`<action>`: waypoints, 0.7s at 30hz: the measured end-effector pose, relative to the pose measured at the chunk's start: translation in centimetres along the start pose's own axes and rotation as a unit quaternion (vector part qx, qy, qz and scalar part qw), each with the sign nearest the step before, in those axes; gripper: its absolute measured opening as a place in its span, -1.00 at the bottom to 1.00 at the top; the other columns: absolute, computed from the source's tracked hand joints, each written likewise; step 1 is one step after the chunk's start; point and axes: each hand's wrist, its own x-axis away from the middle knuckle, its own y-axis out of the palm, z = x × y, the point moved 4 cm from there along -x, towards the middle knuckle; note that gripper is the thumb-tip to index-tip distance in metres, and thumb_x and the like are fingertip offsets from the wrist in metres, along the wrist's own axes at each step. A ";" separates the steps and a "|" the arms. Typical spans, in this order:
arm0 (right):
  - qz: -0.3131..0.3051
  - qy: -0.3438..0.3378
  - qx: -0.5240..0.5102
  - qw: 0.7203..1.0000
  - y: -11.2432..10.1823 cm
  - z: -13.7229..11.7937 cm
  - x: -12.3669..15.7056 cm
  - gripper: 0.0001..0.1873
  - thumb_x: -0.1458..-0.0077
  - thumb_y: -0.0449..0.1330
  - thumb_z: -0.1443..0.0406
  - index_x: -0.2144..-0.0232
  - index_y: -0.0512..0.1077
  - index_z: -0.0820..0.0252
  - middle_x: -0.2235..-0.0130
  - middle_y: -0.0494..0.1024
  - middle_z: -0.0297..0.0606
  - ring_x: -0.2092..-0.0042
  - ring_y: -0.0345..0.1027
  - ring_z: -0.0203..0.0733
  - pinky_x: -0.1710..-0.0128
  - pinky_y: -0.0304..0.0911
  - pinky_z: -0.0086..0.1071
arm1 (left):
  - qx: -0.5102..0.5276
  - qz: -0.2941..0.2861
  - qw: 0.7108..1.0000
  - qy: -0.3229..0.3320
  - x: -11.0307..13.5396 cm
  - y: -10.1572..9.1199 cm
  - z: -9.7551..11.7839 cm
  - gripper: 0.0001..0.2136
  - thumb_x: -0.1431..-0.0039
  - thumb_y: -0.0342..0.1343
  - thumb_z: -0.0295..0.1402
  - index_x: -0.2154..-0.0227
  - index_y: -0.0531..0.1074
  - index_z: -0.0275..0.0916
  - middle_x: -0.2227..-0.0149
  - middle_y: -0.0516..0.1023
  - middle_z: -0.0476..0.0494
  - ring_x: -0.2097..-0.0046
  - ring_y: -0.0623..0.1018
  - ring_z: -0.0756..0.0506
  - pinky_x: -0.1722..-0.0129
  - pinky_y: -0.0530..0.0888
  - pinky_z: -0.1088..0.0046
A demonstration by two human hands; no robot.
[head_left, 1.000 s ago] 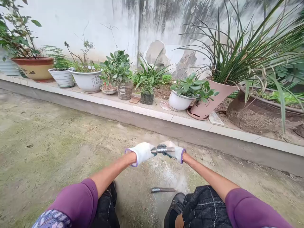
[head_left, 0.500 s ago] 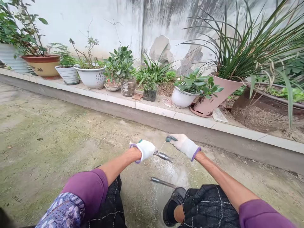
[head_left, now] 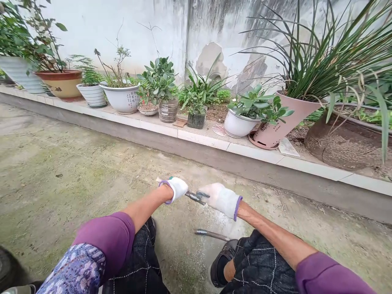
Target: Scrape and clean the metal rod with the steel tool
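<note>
"Where's the dark rod [head_left: 195, 198]?"
"Between the two hands, slanting nearer toward the right, with silvery winding on it."
"And the fingers?"
"The left hand [head_left: 177, 189] is closed around its left part. The right hand [head_left: 219, 199] bends its fingers at the right end; whether they grip it, I can't tell."
"Anything nearer?"
"A second rod [head_left: 211, 234] on the ground [head_left: 101, 175], its right end just beside a shoe [head_left: 221, 265]."
"Far side?"
"A ledge [head_left: 202, 139] lined with potted plants [head_left: 122, 99]."

dark slender rod [head_left: 196, 198] | silvery wrapping on visible stretch | tilted, right end lower | just below frame centre | left part hidden, full length cannot be told
</note>
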 end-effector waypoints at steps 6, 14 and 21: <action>0.062 0.096 -0.182 0.977 -1.7 6.2 -2.0 -0.68 -0.14 0.05 0.33 0.20 0.59 0.25 0.34 0.58 -0.23 0.42 0.32 -0.26 0.42 0.17 -0.43 | 0.035 0.056 0.996 0.055 0.4 -1.1 2.8 -0.77 -0.25 0.10 -0.28 0.14 0.59 -0.18 0.32 0.65 -0.19 0.29 0.64 -0.20 0.28 0.50 0.39; 0.043 0.010 -0.080 0.996 1.1 0.9 -2.2 -0.77 -0.13 0.11 0.33 0.32 0.59 0.18 0.36 0.58 -0.22 0.37 0.33 -0.22 0.34 0.15 -0.39 | -0.026 0.081 0.996 -0.037 -0.6 -2.9 -1.9 -0.69 -0.38 -0.08 -0.39 0.00 0.53 -0.29 0.18 0.65 -0.34 0.13 0.67 -0.25 0.21 0.54 0.33; 0.084 0.028 -0.064 0.994 -1.5 3.7 -1.7 -0.71 -0.14 0.08 0.30 0.27 0.61 0.17 0.26 0.64 -0.21 0.28 0.40 -0.19 0.27 0.20 -0.41 | -0.100 -0.011 0.992 0.080 0.6 0.6 1.5 -0.78 -0.08 0.15 -0.64 0.26 0.60 -0.30 0.34 0.65 -0.33 0.22 0.67 -0.33 0.18 0.55 0.16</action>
